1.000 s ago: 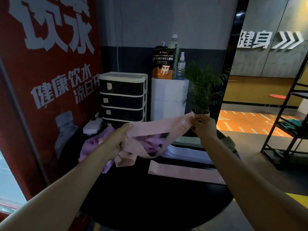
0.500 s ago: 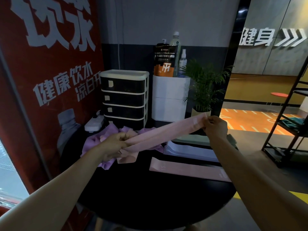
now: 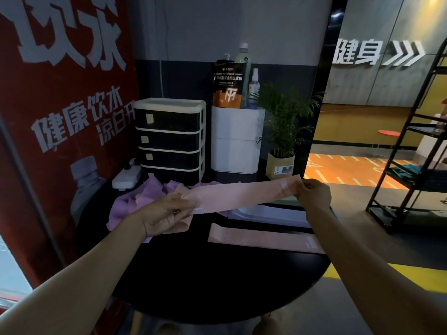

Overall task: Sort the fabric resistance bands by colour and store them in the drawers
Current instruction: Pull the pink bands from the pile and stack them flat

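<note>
Pink band (image 3: 242,195) pinched taut between left hand (image 3: 167,212) and right hand (image 3: 314,197), likely snapping free toward nine o'clock if one end slips.

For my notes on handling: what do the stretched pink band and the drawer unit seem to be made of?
Pink band: likely woven fabric, matte; it hangs flat between both hands and creases softly.
Drawer unit: probably plastic, with a smooth cream frame and dark, slightly glossy drawer fronts.

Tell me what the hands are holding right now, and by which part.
Both hold one pink band, stretched flat above the table. The left hand grips its left end, and the right hand pinches its right end.
</note>
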